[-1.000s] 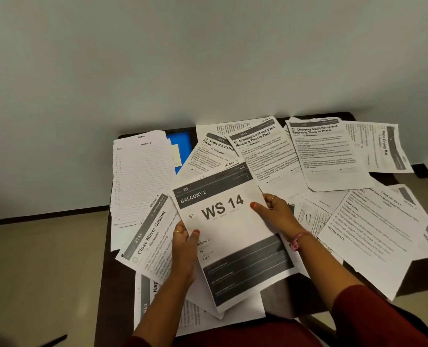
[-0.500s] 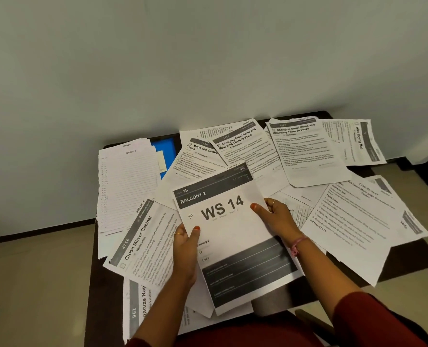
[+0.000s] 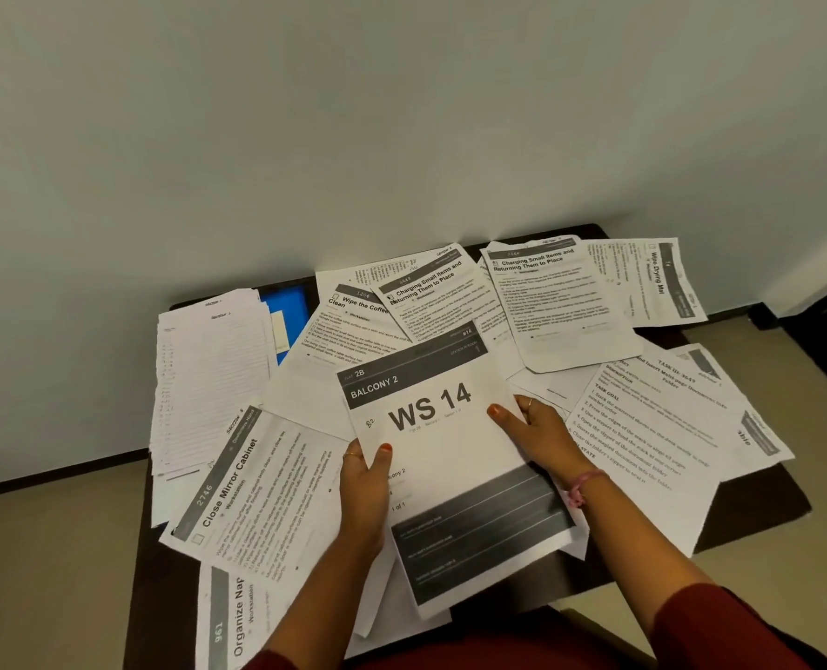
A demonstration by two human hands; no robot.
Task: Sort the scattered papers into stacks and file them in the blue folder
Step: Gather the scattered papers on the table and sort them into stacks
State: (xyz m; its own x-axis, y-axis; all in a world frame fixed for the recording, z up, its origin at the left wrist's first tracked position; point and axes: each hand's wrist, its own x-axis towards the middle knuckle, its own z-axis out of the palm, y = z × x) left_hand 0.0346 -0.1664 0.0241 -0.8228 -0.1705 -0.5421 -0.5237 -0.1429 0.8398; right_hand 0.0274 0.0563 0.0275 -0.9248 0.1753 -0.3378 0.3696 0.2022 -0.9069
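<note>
Unmoved, two hands (image 3: 450, 456) grip one WS 14 sheet (image 3: 443, 456).

Over the last second we see very little change in the papers themselves: what shifts is our view, which swings a little so that the whole worktop (image 3: 160, 597) slides left and slightly down in the picture. The blue folder (image 3: 288, 302) and the lined stack (image 3: 208, 374) now sit further left than before, and the "Wipe Drying Mat" sheet (image 3: 658, 282) has drawn in from the right edge. The "WS 14" sheet (image 3: 440, 442) tilts very slightly more in our two-handed grip.
</note>
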